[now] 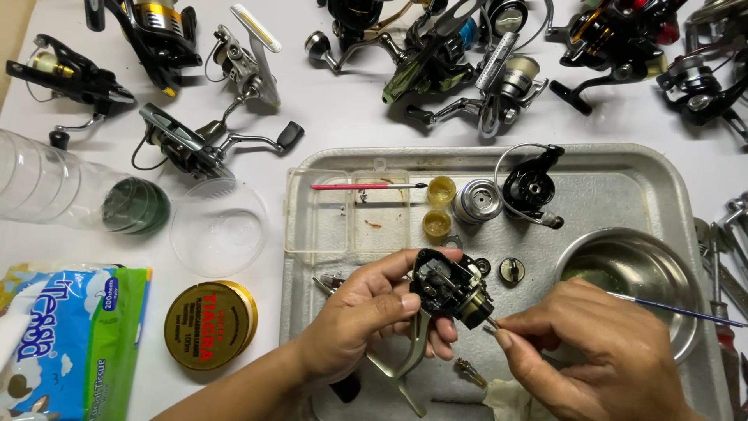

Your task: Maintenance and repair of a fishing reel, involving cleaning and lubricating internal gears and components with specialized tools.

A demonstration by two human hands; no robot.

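My left hand (360, 316) grips a black fishing reel body (448, 287) with a silver stem, held over a metal tray (623, 183). My right hand (588, 351) pinches a small metal pin at the reel's lower right end and also holds a thin blue-handled brush (678, 310) that points right. A silver spool (477, 200) and a black rotor with a wire bail (531, 187) lie at the tray's back. Two small round parts (512, 270) rest just behind the reel.
A steel bowl (635, 269) sits in the tray's right side, and a clear plastic box (343, 210) with a pink brush and two small yellow cups on its left. Several fishing reels line the table's back. A yellow line spool (210, 323), clear lid, tissue pack and bottle lie left; tools right.
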